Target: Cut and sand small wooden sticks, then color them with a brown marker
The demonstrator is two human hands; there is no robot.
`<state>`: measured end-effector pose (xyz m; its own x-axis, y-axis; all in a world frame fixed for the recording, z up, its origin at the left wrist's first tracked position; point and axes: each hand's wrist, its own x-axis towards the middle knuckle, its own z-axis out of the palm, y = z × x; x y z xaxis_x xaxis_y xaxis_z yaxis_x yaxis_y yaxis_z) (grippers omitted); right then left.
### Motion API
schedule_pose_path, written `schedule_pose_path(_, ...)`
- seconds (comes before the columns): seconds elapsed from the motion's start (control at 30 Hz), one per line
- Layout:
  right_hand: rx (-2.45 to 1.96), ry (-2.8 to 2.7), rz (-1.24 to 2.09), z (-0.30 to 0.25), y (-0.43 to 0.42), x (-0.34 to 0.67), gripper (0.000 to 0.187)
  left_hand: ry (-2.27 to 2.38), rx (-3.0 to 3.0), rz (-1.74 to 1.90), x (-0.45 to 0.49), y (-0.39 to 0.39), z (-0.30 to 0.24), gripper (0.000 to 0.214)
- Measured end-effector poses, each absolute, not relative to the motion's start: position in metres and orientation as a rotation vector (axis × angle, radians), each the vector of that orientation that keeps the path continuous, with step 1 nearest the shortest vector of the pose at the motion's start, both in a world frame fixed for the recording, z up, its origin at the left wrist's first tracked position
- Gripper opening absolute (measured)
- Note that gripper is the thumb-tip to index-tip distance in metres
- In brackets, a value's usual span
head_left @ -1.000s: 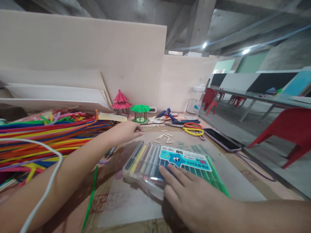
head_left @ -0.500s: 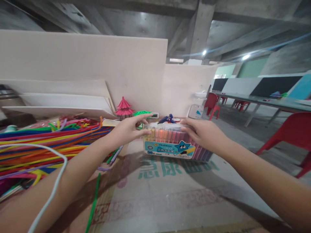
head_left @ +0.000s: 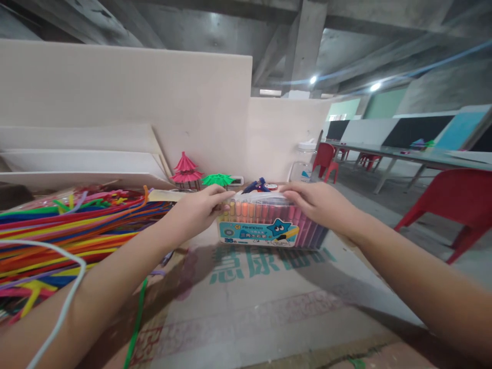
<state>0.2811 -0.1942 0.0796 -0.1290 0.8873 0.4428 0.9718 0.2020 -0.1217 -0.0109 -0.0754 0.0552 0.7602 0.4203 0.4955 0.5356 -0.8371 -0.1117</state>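
A clear plastic case of markers (head_left: 261,230) stands upright on the printed cardboard, its blue star label facing me. Orange, pink and purple markers show through its front. My left hand (head_left: 209,205) grips the case's upper left corner, thumb along the top and fingers curled behind. At the upper right, my right hand (head_left: 317,202) is closed on the top edge, with its thumb and fingers near the white handle (head_left: 261,195). The far sides of both grips are hidden behind the case.
Colourful pipe cleaners (head_left: 77,230) are heaped at the left, crossed by a white cable (head_left: 73,287). Behind the case are a pink paper pagoda (head_left: 185,169), a green paper umbrella (head_left: 218,180), a blue glue gun (head_left: 257,185) and a clear jar (head_left: 303,161). Red chairs (head_left: 449,205) stand right.
My left hand has closed from a looser, spread pose onto the case's left corner. The whole view has shifted slightly, so things sit further left; the case stays on the cardboard.
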Motion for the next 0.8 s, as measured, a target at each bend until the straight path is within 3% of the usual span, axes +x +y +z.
schedule_pose_path(0.3, -1.619, -1.85, 0.68, 0.078, -0.196, 0.341, 0.05, -0.786, -2.689, -0.667, -0.011, -0.072, 0.055, 0.046)
schedule_pose_path(0.6, -1.474, -1.575, 0.974, 0.071, -0.192, 0.346, 0.04, -0.773, -2.679, -0.682, -0.01, -0.072, 0.055, 0.045)
schedule_pose_path(0.8, -1.589, -1.41, 0.925, 0.076, -0.191, 0.336, 0.023, -0.736, -2.761, -0.72, -0.007, -0.077, 0.053, 0.043)
